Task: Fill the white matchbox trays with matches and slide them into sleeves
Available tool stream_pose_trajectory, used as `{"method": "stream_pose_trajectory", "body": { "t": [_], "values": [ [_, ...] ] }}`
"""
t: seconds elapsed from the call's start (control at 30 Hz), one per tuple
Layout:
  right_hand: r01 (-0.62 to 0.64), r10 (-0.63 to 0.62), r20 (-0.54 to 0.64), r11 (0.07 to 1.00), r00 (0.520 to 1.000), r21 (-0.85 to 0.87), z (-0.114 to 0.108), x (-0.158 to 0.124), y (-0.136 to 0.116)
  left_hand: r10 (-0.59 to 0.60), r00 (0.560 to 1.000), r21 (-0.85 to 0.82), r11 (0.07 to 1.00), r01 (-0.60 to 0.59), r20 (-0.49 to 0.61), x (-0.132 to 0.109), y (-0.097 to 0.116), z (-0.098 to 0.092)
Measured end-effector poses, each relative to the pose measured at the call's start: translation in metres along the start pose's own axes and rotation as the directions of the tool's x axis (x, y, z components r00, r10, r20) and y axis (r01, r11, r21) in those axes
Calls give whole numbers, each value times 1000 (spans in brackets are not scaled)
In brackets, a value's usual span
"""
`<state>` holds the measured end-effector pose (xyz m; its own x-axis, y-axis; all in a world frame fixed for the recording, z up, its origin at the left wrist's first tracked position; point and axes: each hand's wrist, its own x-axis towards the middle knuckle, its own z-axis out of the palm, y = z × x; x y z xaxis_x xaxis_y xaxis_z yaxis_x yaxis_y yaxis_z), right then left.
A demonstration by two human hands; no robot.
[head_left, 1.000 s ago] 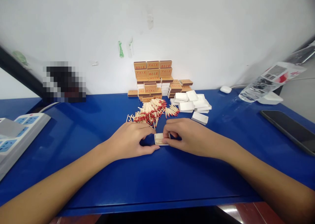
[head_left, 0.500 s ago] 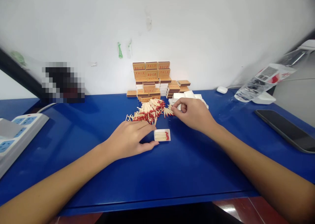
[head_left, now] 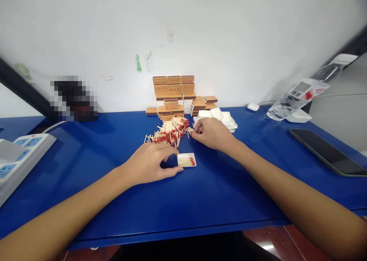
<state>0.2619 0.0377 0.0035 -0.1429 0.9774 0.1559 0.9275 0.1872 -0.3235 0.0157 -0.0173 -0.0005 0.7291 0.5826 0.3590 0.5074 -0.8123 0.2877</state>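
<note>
A small white matchbox tray (head_left: pixel 186 160) with a few red-tipped matches in it lies on the blue table (head_left: pixel 200 200). My left hand (head_left: pixel 151 162) rests beside it, thumb and fingertips touching its left end. My right hand (head_left: pixel 212 133) is over the right edge of the loose pile of matches (head_left: pixel 171 132), fingers curled and pinching at some matches there. Behind the pile stand stacked orange matchbox sleeves (head_left: pixel 173 93) and a heap of white empty trays (head_left: pixel 225 118).
A white power strip (head_left: pixel 20 154) sits at the left edge. A black phone (head_left: pixel 327 151) lies at the right, with a plastic water bottle (head_left: pixel 298 97) and a white earbud case (head_left: pixel 253 106) behind it. A white wall backs the table.
My right hand left the tray, went up to the white trays, then came down onto the right side of the match pile. My left hand stayed by the tray.
</note>
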Motion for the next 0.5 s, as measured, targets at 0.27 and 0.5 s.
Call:
{"method": "stream_pose_trajectory", "body": {
  "t": [0.27,0.5],
  "values": [
    [-1,1,24,1000,1000,21,-10,-3,3,10,1000,-3,1000,-10,0,0,0,-1],
    [20,-20,27,1000,999,9,-8,-6,2,8,1000,3,1000,-8,8,0,1,-2]
  ]
}}
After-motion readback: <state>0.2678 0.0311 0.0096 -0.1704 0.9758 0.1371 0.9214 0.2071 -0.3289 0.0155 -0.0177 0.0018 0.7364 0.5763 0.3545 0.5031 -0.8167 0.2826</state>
